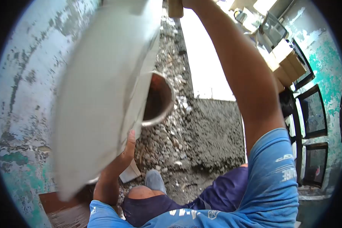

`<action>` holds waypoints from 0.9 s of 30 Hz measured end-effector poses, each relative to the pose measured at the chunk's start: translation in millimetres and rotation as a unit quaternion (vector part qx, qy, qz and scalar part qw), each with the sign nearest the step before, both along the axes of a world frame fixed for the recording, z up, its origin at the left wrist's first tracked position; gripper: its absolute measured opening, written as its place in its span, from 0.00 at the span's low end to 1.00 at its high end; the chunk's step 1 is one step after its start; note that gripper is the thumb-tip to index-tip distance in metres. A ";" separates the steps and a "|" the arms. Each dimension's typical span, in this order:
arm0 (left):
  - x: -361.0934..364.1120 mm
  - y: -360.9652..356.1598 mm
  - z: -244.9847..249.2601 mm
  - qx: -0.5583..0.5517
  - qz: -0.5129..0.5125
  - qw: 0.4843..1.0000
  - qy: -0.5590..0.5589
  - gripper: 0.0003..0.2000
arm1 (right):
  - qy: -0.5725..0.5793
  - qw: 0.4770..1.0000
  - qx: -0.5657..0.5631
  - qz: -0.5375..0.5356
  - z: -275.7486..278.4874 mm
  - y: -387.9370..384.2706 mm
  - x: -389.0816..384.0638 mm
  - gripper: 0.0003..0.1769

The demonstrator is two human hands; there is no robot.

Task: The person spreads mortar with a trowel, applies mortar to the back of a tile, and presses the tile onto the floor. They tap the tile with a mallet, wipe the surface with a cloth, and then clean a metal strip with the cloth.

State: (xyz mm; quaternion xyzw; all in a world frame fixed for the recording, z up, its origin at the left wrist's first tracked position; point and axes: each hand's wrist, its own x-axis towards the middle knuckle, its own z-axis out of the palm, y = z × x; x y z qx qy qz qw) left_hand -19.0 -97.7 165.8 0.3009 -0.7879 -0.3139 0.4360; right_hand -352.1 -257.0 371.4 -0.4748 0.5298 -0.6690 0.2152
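Note:
A large, pale floor tile (98,87) stands steeply tilted on the left, slightly blurred. My left hand (128,149) grips its lower edge, the thumb lying along the side. My right arm reaches up to the top of the view, where only a part of my right hand (190,3) shows; its fingers are cut off by the frame. Beside that hand is a tan block (175,9), whose kind I cannot make out. Behind the tile's edge sits a round bucket (164,100), partly hidden. Wet grey mortar (218,133) is spread to the right.
Gravel (167,146) covers the ground ahead of my feet. A white tile (209,64) lies beyond the mortar. Peeling wall (24,95) runs along the left. Cardboard boxes (290,66) and dark frames (313,114) stand at right. A small tile piece (130,173) lies near my shoe.

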 end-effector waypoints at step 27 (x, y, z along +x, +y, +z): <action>-55.6 1.5 -168.2 -0.322 0.068 0.859 -0.392 0.24 | -0.268 0.925 0.256 -0.079 -415.3 94.9 -140.5 0.33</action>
